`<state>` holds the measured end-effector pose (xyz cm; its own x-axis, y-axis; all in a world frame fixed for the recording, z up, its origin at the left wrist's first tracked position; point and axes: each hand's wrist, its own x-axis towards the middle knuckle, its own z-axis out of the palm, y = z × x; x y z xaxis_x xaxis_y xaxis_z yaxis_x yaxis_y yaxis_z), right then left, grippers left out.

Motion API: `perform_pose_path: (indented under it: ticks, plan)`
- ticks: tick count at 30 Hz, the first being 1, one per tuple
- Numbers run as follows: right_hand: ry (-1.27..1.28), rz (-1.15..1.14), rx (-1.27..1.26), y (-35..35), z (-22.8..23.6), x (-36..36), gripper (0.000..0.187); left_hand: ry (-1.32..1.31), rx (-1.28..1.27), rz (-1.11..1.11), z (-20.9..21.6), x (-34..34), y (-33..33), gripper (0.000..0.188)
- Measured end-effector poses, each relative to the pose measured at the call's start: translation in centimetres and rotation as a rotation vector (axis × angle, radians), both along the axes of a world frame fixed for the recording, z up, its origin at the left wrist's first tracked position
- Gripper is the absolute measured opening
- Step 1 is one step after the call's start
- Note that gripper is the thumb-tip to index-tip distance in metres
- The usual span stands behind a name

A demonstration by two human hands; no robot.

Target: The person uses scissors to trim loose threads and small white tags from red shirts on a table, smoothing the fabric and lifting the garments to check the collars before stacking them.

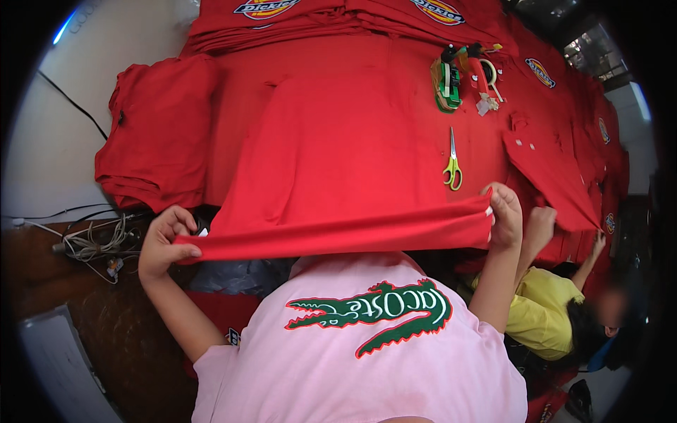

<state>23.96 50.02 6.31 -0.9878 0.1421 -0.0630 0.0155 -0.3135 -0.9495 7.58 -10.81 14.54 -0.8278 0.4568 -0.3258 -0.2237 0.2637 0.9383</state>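
Left hand [166,243] first: its fingers are pinching the left end of a red shirt's [338,233] near edge, thumb toward me. The right hand [506,213] does the same at the other end, fingers closed on the cloth near a little white bit. So the edge is pulled into a long folded band between the two hands, right at the near side of the worktop [479,151], with the rest of the shirt lying flat toward the far side.

Just right of it there's a pair of scissors [453,168] with yellow-green handles, blades pointing far. Farther back sit a green tape dispenser [446,86] and a red one [484,76], side by side. Over on the left is a folded red pile [155,134], and more red shirts [310,32] are stacked along the far side.

Off to the right, a co-worker in a yellow top [541,314] has a hand [539,224] next to another red piece [553,173]. Near left, below the pile, a tangle of cables [106,243] hangs about.
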Motion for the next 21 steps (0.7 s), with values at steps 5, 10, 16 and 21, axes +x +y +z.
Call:
perform_pose_path:
  ticks: [5, 10, 16, 21]
  plan:
    - [0.137, -0.276, -0.473, 0.4, -3.6, -12.8, 0.017, 0.424, 0.405, 0.242, -3.8, -12.4, 5.3, 0.031]
    - [-0.41, -0.521, -0.199, -2.1, -12.3, -16.7, 0.035, 0.15, -0.049, 0.393, -20.2, -20.1, 8.5, 0.049]
    - [-0.425, -0.567, 0.315, -8.3, -20.5, -4.6, 0.039, 0.034, 0.038, 0.331, -29.6, -9.1, 4.5, 0.034]
    - [-0.527, -0.673, 0.492, -11.2, -19.8, -5.8, 0.031, 0.152, -0.156, 0.24, -28.5, -10.7, 5.3, 0.025]
